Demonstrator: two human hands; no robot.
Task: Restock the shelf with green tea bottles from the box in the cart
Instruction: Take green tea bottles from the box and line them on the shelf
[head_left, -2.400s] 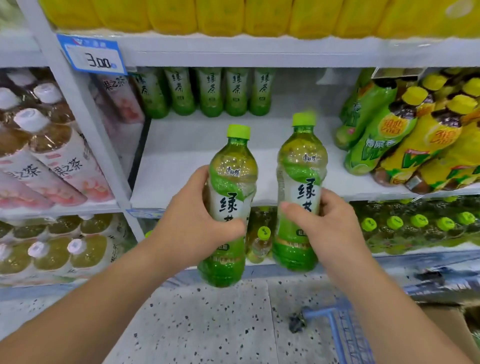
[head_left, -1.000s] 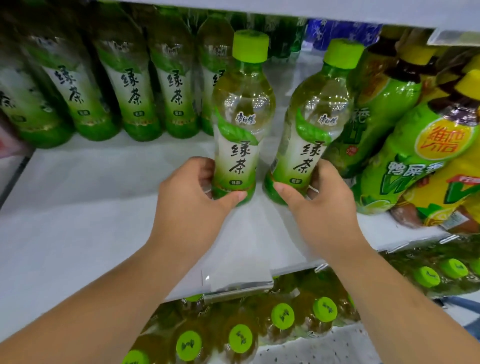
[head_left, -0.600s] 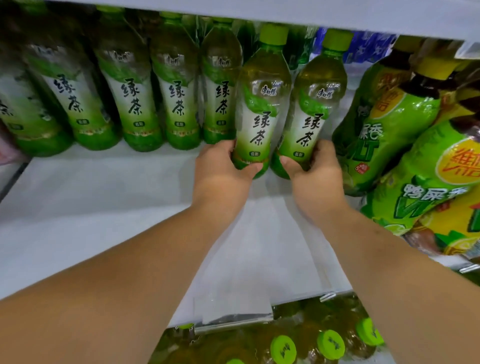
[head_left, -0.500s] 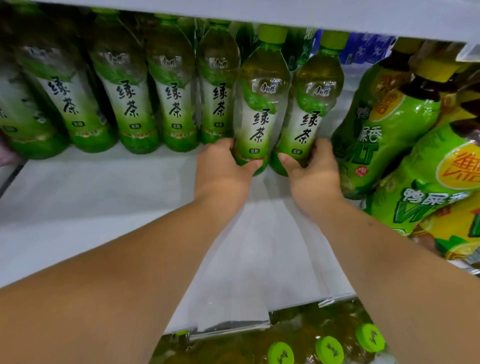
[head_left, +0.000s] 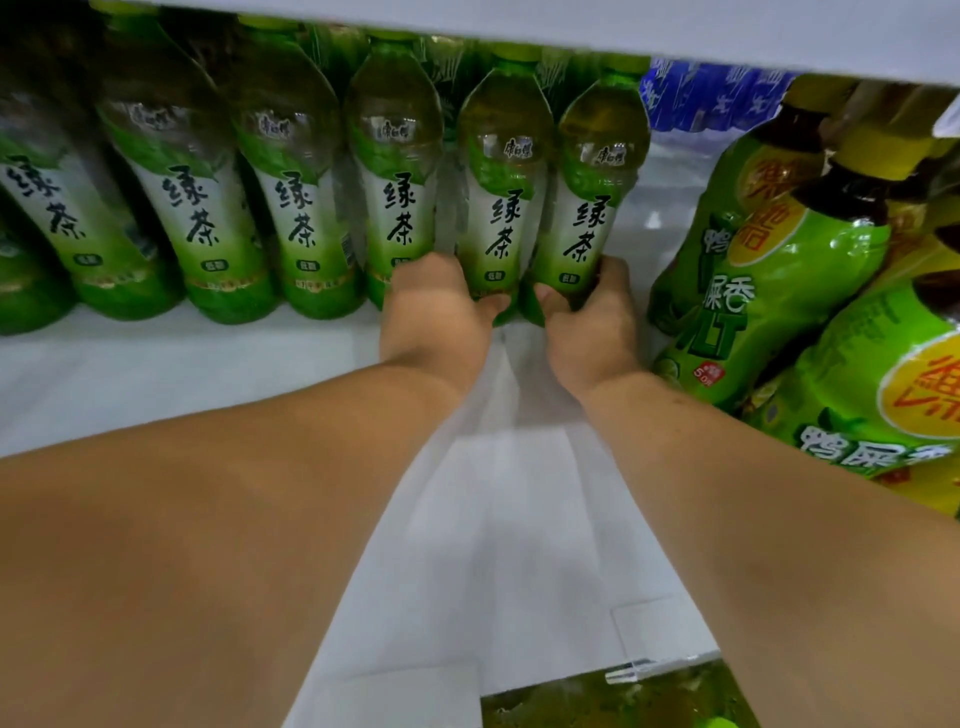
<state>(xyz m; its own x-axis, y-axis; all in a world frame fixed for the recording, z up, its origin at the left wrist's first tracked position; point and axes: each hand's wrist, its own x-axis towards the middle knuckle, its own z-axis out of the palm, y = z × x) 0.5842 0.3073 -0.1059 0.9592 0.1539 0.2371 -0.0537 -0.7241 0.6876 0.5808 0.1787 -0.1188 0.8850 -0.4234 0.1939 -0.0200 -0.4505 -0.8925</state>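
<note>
Two green tea bottles stand upright at the back of the white shelf (head_left: 156, 374). My left hand (head_left: 436, 317) grips the base of the left green tea bottle (head_left: 501, 192). My right hand (head_left: 592, 322) grips the base of the right green tea bottle (head_left: 597, 182). Both bottles stand in line with the row of green tea bottles (head_left: 306, 208) that runs to the left. The box and the cart are out of view.
Larger green and yellow labelled drink bottles (head_left: 769, 270) lean in from the right, close to my right wrist. Blue packs (head_left: 711, 93) sit behind them. The upper shelf's underside (head_left: 571, 26) hangs just over the bottle caps. More bottles (head_left: 613, 701) show below the shelf's front edge.
Both hands have pushed the two bottles from in front of the shelf to its back, into line with the row. My view has moved in closer under the upper shelf.
</note>
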